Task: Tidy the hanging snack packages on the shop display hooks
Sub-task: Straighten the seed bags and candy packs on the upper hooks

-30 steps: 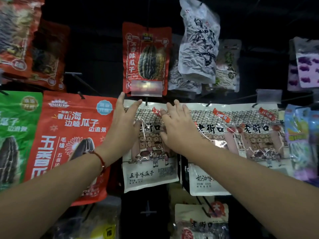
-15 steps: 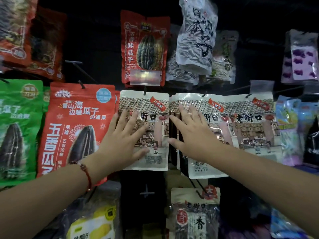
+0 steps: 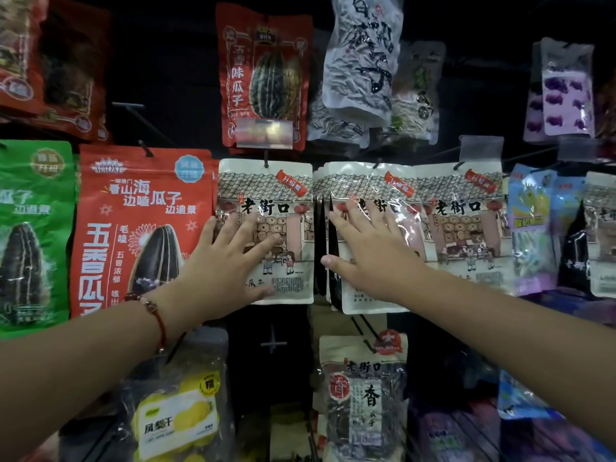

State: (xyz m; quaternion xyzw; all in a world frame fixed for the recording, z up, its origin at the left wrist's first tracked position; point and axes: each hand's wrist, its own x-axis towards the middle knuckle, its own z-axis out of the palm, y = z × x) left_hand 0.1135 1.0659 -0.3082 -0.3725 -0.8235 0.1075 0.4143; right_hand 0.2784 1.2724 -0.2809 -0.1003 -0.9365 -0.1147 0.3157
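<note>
Three white seed packages with a drawn shopfront hang side by side in the middle row. My left hand (image 3: 230,261) lies flat with spread fingers on the left white package (image 3: 266,185). My right hand (image 3: 370,251) lies flat with straight fingers on the middle white package (image 3: 366,181), which has several more packs behind it. The right white package (image 3: 463,215) hangs untouched beside it. Each hangs from a black hook (image 3: 265,160).
A red sunflower-seed bag (image 3: 140,208) and a green bag (image 3: 30,228) hang to the left. A red melon-seed bag (image 3: 263,78) and clear seed bags (image 3: 363,58) hang above. Purple and blue packs (image 3: 533,228) hang right. A yellow dried-fruit pack (image 3: 176,418) and a dark seed pack (image 3: 363,395) hang below.
Both hands slid down from the top edges of the white packages to their middles and spread flat. The left white package now hangs straight beside the middle one.
</note>
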